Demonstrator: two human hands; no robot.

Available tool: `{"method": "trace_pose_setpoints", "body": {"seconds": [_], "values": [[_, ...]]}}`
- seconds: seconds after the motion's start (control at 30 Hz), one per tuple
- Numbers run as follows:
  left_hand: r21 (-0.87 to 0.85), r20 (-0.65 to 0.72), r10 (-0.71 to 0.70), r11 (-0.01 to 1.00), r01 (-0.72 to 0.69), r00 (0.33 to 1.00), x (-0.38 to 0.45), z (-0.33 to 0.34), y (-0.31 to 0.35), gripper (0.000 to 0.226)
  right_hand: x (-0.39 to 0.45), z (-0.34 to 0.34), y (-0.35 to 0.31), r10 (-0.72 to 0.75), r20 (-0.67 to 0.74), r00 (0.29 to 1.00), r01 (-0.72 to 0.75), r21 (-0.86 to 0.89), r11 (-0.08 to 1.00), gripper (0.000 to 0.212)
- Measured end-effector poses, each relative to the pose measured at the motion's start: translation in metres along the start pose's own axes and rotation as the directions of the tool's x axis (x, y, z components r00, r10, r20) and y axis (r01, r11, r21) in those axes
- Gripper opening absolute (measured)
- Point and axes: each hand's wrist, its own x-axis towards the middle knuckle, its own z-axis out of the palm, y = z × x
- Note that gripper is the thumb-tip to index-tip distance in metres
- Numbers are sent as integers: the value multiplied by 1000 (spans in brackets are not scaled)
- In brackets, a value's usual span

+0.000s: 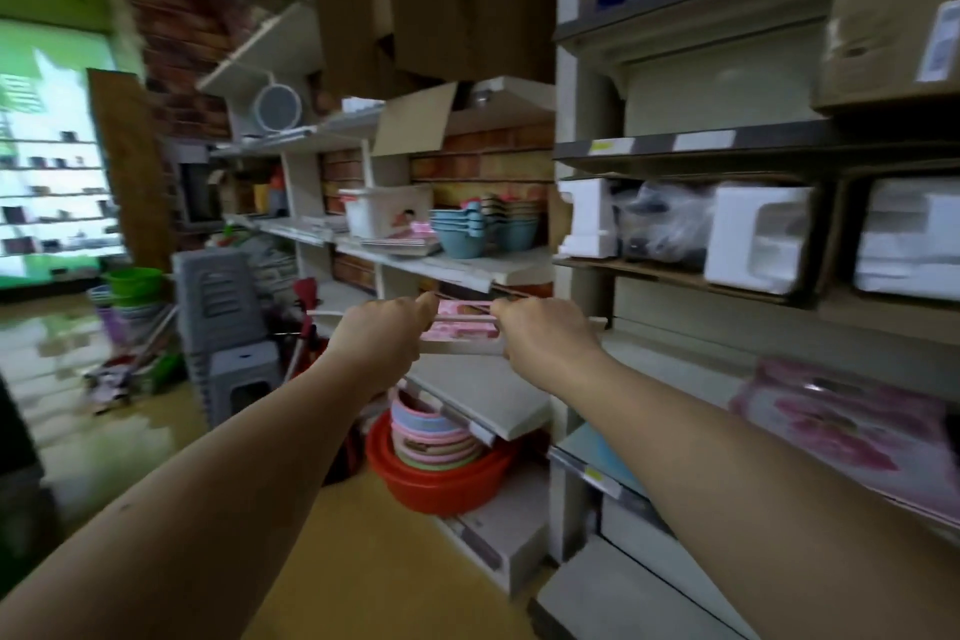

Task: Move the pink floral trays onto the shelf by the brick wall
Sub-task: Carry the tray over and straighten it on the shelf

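Note:
Both my hands grip a small stack of pink floral trays, held level in front of me. My left hand holds the stack's left end and my right hand its right end. The stack hovers just below the white shelf that runs along the brick wall. A few pink-edged trays lie on that shelf beside a white box. More pink floral trays lie on the lower shelf at my right.
Stacked blue bowls and a white box stand on the brick-wall shelf. A red basin with coloured bowls sits on the floor below. Grey plastic stools stand at left. White foam-packed goods fill the right shelving.

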Motion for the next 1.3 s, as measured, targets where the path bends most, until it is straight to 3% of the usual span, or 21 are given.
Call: {"method": "trace_pose_setpoints", "body": {"seconds": [0.23, 0.43, 0.73, 0.9, 1.0, 1.3], "values": [[63, -126, -129, 988, 138, 984, 15, 29, -97, 32, 89, 22, -71, -124, -123, 985, 126, 12, 992, 38], [33, -157, -173, 983, 180, 972, 54, 89, -184, 35, 179, 63, -124, -224, -153, 963, 229, 18, 973, 32], [56, -148, -192, 978, 202, 970, 144, 148, -300, 41, 327, 110, -175, -270, -209, 940, 291, 75, 954, 32], [94, -135, -228, 966, 241, 964, 190, 193, -349, 28, 402, 152, -194, -309, -226, 924, 335, 85, 938, 28], [103, -123, -254, 958, 267, 959, 221, 224, -375, 31, 450, 180, -205, -335, -223, 916, 360, 82, 930, 29], [164, -104, -332, 924, 346, 937, 356, 304, -481, 31, 636, 257, -236, -367, -275, 889, 410, 117, 905, 35]]}}
